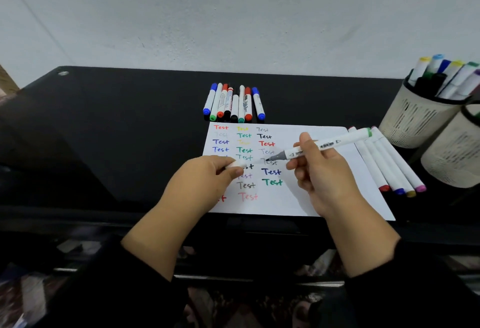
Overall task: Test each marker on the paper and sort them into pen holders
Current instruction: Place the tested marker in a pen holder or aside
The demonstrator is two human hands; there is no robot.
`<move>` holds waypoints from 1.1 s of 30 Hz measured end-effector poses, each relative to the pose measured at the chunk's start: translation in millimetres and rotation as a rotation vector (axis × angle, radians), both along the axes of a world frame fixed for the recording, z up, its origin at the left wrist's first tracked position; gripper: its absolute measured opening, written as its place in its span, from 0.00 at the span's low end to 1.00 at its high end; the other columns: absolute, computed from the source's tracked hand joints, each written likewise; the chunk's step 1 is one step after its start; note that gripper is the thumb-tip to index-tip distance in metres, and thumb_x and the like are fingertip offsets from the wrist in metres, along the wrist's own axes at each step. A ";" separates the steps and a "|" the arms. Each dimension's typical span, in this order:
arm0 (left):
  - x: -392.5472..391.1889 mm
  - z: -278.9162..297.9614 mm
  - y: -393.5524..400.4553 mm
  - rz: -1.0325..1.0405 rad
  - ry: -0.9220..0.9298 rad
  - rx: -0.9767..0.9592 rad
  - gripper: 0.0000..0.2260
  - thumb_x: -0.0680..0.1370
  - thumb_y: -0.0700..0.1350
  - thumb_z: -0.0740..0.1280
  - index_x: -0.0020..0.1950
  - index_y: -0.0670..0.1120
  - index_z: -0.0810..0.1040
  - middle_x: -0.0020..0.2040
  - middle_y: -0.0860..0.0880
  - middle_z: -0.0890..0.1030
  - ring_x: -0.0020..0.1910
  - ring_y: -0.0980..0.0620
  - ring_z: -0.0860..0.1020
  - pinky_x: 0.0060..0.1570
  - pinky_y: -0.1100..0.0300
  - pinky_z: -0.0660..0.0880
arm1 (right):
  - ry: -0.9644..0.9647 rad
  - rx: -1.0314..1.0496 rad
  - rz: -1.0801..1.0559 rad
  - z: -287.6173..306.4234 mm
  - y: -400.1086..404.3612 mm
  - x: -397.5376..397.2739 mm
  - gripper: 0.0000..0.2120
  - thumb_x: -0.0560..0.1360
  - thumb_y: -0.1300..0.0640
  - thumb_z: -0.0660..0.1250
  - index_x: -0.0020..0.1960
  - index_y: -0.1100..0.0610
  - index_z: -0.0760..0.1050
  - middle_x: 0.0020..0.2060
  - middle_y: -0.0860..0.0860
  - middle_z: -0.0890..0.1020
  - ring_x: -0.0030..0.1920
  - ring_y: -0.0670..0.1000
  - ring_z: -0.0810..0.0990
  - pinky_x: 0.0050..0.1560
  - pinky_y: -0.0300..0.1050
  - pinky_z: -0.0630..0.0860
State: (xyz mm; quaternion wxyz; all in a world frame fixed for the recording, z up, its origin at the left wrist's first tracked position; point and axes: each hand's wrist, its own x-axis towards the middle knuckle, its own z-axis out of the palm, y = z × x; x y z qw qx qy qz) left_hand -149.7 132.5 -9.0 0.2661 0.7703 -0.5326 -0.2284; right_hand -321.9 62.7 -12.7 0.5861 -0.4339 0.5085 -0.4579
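The right hand (319, 169) grips a white marker (324, 144) by its barrel, grey tip pointing left and down over the paper (324, 197), green-banded end raised toward the right. The tip seems to hover just above a faint grey "Test", though contact is hard to judge from this angle. The left hand (207, 171) pinches a small white cap (237, 164) between thumb and fingertips, close to the marker's tip. The sheet lies on the black surface (104, 133) and carries three columns of "Test" in many colours. Behind it lies a row of whiteboard markers (233, 103) side by side. Four white markers (389, 164) lie together at the paper's right edge. Further right stand two pale mesh pen holders: the far holder (413, 122) is full of upright markers, while the near holder (454, 156) is partly cut off by the frame.
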 end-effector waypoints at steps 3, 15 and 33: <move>-0.2 -1.4 -0.1 -0.045 -0.048 -0.008 0.07 0.78 0.56 0.62 0.49 0.57 0.78 0.37 0.58 0.73 0.40 0.57 0.74 0.38 0.67 0.68 | 0.080 -0.054 -0.033 -2.8 5.6 -8.2 0.10 0.74 0.49 0.69 0.41 0.55 0.76 0.25 0.49 0.78 0.25 0.46 0.68 0.28 0.38 0.66; -9.8 -0.6 0.4 -0.067 -0.058 -0.023 0.17 0.78 0.56 0.61 0.65 0.55 0.75 0.58 0.56 0.78 0.48 0.59 0.72 0.46 0.63 0.67 | 0.353 -0.269 -0.016 -17.3 16.5 -6.9 0.16 0.74 0.56 0.67 0.33 0.56 0.62 0.30 0.57 0.71 0.34 0.52 0.71 0.37 0.43 0.68; -9.1 -2.5 -3.3 -0.071 -0.089 -0.034 0.17 0.78 0.57 0.61 0.65 0.55 0.75 0.60 0.56 0.78 0.47 0.61 0.68 0.38 0.67 0.64 | 0.417 -0.300 0.083 -21.9 13.8 -7.1 0.16 0.74 0.57 0.67 0.34 0.56 0.61 0.31 0.57 0.68 0.32 0.50 0.67 0.33 0.41 0.63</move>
